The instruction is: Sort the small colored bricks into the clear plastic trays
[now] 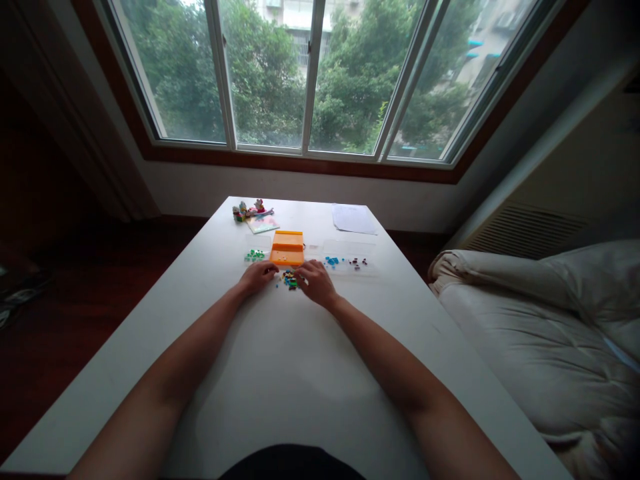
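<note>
Both my hands rest on a white table (280, 373), far out in front of me. My left hand (258, 276) lies just left of a small pile of mixed coloured bricks (289, 280), fingers curled, tips near the pile. My right hand (315, 281) sits right of the same pile with its fingers bent toward it. What the fingertips pinch, if anything, is too small to see. An orange brick plate (287, 248) stands just behind the pile, between the two hands.
Green bricks (255, 255) lie left of the orange plate, blue bricks (331, 261) and dark ones (357, 263) to its right. A built toy figure set (249, 211) and a booklet (263, 224) sit further back, with a paper sheet (353, 219). A bed (550, 333) borders the table's right side.
</note>
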`<action>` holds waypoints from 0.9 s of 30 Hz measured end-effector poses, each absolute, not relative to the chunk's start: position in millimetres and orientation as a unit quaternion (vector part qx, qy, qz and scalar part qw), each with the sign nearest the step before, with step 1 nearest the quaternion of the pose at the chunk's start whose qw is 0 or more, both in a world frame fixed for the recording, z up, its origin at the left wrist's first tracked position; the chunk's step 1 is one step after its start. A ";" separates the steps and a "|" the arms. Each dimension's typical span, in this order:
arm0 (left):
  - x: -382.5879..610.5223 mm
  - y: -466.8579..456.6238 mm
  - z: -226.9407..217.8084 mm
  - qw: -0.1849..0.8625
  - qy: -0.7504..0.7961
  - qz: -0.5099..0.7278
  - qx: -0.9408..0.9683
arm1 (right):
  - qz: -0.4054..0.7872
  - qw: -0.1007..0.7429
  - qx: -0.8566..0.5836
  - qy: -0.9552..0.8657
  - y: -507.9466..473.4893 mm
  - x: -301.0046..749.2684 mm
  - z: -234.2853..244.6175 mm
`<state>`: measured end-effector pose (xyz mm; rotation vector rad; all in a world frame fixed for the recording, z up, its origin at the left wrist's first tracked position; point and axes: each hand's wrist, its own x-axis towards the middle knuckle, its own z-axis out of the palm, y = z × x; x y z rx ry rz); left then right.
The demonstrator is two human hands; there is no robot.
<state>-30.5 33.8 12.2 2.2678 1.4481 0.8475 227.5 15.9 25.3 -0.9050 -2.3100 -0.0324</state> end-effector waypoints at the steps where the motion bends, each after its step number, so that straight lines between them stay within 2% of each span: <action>1: -30.4 34.0 12.1 0.159 0.507 0.298 0.793 | -0.010 0.306 -0.303 -0.903 8.8 219.5 27.6; 4: -30.1 34.4 11.8 0.155 0.509 0.300 0.792 | -0.003 0.282 -0.245 -0.928 -3.3 209.1 32.3; 14: -30.5 34.7 11.7 0.154 0.510 0.294 0.794 | -0.032 0.203 -0.219 -0.954 -5.7 201.0 16.0; 27: -30.7 35.7 10.4 0.147 0.507 0.284 0.800 | -0.015 0.193 -0.210 -0.958 -10.0 195.3 15.2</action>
